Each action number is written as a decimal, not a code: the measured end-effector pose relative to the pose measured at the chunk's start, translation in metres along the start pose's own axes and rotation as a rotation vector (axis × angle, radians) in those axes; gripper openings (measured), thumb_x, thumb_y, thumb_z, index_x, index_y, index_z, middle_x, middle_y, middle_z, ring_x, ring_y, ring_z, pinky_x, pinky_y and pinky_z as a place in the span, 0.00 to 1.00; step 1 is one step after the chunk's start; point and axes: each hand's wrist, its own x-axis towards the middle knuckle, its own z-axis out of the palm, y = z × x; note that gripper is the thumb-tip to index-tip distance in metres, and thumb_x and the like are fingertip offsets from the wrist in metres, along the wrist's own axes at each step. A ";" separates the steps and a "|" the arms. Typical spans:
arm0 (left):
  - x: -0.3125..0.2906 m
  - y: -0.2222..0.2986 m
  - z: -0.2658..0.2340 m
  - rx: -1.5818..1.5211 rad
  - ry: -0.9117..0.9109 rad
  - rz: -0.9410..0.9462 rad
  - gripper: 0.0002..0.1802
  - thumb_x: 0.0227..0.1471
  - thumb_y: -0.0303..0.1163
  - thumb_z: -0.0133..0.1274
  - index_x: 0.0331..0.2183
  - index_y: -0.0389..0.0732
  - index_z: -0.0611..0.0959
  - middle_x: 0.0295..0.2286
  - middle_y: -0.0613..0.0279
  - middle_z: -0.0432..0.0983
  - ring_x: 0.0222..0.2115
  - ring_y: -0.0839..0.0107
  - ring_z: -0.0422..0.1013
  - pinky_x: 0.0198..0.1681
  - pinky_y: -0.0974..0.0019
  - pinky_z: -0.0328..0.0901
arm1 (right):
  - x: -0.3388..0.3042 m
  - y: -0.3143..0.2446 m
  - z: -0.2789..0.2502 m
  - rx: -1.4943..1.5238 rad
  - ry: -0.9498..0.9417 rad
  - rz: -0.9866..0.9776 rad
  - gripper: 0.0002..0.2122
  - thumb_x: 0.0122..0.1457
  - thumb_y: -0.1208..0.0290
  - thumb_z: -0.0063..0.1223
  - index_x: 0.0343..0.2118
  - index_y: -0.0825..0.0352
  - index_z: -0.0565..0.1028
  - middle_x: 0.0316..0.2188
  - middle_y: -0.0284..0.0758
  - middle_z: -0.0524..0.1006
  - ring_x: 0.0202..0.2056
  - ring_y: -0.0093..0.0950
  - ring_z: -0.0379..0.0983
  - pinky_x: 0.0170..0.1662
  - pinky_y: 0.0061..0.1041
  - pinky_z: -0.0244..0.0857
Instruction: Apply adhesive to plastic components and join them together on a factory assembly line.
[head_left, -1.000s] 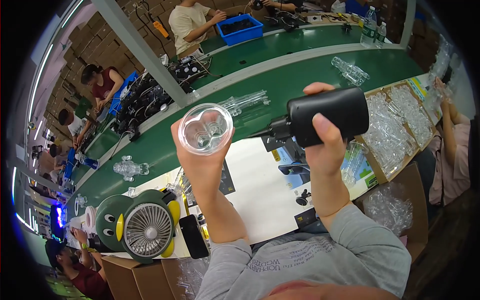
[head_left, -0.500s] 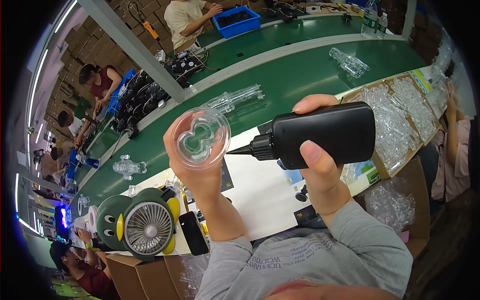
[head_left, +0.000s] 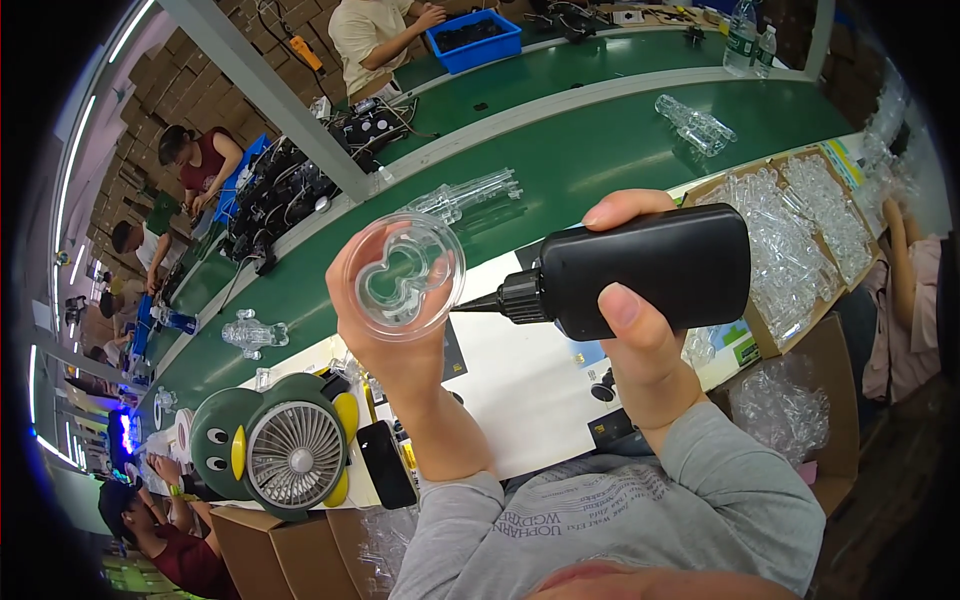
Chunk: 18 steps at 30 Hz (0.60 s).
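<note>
My left hand (head_left: 385, 345) is closed round a clear plastic piece (head_left: 440, 318), whose round rim faces up and shows a three-lobed outline inside. In my right hand (head_left: 640, 340) lies a black squeeze bottle (head_left: 650, 268), tipped on its side, thumb on the near face and a finger over the top. Its thin black nozzle (head_left: 485, 303) points left and its tip is at the right edge of the round rim; whether it touches cannot be made out. Just beyond my left hand, a clear plastic figure-shaped part (head_left: 465, 195) rests on the green surface.
More clear parts (head_left: 697, 124) (head_left: 255, 334) stand on the green belt (head_left: 580, 140). Boxes of clear pieces (head_left: 765, 240) sit at right. A penguin-shaped fan (head_left: 270, 450) and a phone (head_left: 386, 465) are at left. Co-workers sit across and beside; one handles a blue bin (head_left: 475, 45).
The clear piece in my left hand has turned slightly, and its three-lobed outline sits differently. Parts on the belt have shifted slightly left. My right hand and the bottle are nearly still.
</note>
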 end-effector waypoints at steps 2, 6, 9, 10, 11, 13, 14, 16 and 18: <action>0.000 0.000 0.000 -0.006 0.001 0.002 0.29 0.32 0.22 0.64 0.41 0.35 0.72 0.36 0.57 0.73 0.37 0.68 0.71 0.43 0.70 0.65 | 0.000 -0.002 0.000 0.002 -0.001 0.025 0.20 0.44 0.71 0.55 0.41 0.70 0.67 0.37 0.35 0.69 0.35 0.21 0.67 0.40 0.19 0.63; 0.000 0.001 0.001 -0.003 0.006 0.005 0.29 0.32 0.22 0.64 0.41 0.35 0.72 0.36 0.56 0.73 0.37 0.68 0.71 0.43 0.70 0.65 | 0.000 0.000 -0.002 0.021 0.003 0.024 0.20 0.44 0.71 0.55 0.42 0.70 0.67 0.37 0.35 0.69 0.35 0.21 0.68 0.39 0.18 0.64; 0.000 -0.002 -0.001 -0.001 0.010 0.015 0.29 0.32 0.22 0.65 0.40 0.35 0.72 0.35 0.56 0.73 0.37 0.68 0.71 0.43 0.69 0.65 | 0.002 0.002 -0.002 0.044 0.019 0.056 0.19 0.45 0.71 0.55 0.41 0.69 0.68 0.36 0.35 0.70 0.34 0.20 0.68 0.39 0.18 0.64; 0.000 -0.003 -0.001 0.003 0.011 0.034 0.29 0.32 0.23 0.65 0.40 0.35 0.72 0.35 0.55 0.73 0.37 0.68 0.71 0.43 0.69 0.65 | 0.003 0.003 -0.002 0.053 0.029 0.055 0.19 0.44 0.70 0.56 0.41 0.69 0.69 0.36 0.35 0.70 0.34 0.20 0.69 0.38 0.18 0.64; 0.000 -0.003 -0.001 0.002 0.011 0.034 0.29 0.32 0.23 0.65 0.40 0.35 0.72 0.35 0.55 0.73 0.37 0.68 0.71 0.43 0.69 0.65 | 0.003 0.003 -0.002 0.053 0.029 0.055 0.19 0.44 0.70 0.56 0.41 0.69 0.69 0.36 0.35 0.70 0.34 0.20 0.69 0.38 0.18 0.64; 0.000 -0.002 0.000 -0.005 0.019 0.037 0.29 0.32 0.24 0.65 0.40 0.35 0.72 0.35 0.55 0.73 0.37 0.68 0.71 0.43 0.69 0.65 | 0.004 0.002 -0.001 0.061 0.044 0.072 0.19 0.44 0.70 0.56 0.41 0.69 0.69 0.35 0.34 0.71 0.33 0.20 0.69 0.38 0.17 0.64; 0.001 -0.001 0.000 -0.005 0.019 0.038 0.29 0.32 0.24 0.65 0.40 0.35 0.72 0.35 0.55 0.73 0.37 0.68 0.71 0.43 0.69 0.65 | 0.004 0.002 -0.001 0.061 0.044 0.071 0.19 0.44 0.70 0.56 0.41 0.69 0.69 0.35 0.34 0.71 0.33 0.20 0.69 0.38 0.17 0.64; 0.002 0.000 -0.001 0.001 0.022 0.036 0.29 0.31 0.24 0.66 0.40 0.35 0.72 0.35 0.55 0.73 0.37 0.67 0.71 0.43 0.69 0.65 | 0.004 0.002 -0.001 0.069 0.061 0.054 0.19 0.44 0.70 0.56 0.41 0.69 0.69 0.35 0.34 0.71 0.33 0.20 0.69 0.38 0.17 0.64; 0.001 0.000 -0.001 -0.043 0.037 0.028 0.29 0.31 0.24 0.66 0.40 0.35 0.72 0.35 0.55 0.73 0.37 0.67 0.71 0.43 0.69 0.65 | 0.004 0.003 -0.001 0.064 0.063 0.055 0.19 0.44 0.70 0.56 0.41 0.69 0.69 0.35 0.34 0.71 0.33 0.20 0.69 0.38 0.17 0.64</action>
